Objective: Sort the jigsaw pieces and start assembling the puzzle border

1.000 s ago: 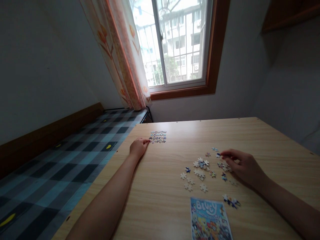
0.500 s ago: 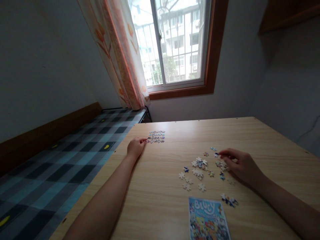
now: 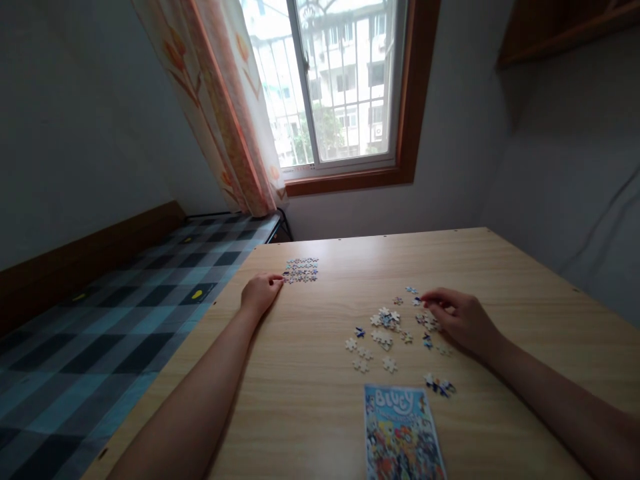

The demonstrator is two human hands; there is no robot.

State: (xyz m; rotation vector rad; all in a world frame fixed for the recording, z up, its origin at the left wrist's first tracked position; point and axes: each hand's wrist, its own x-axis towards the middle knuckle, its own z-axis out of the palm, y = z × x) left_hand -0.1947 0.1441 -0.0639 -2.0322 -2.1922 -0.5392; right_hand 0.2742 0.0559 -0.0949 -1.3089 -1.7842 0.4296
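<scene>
At the left edge of a block of joined puzzle pieces (image 3: 302,270), my left hand (image 3: 261,293) rests on the table with its fingers drawn together. Whatever lies between those fingertips is too small to make out. My right hand (image 3: 463,317) is at the right of the loose pieces, thumb and index finger closed at a blue-and-white puzzle piece (image 3: 417,301). Under and beside its palm lie several more pieces (image 3: 427,322). A heap of puzzle pieces (image 3: 386,319) sits to the left of this hand, some showing their pale backs.
A colourful Bluey picture sheet (image 3: 404,430) lies near the table's front. Another small cluster of pieces (image 3: 440,385) is right of its top edge. A bed with a checked cover (image 3: 150,320) borders the wooden table (image 3: 290,400) on the left. Behind are a window (image 3: 345,87) and curtain (image 3: 215,100).
The whole view has shifted slightly, so everything appears further left. Both hands stay at the same spots on the table, with little visible finger movement.
</scene>
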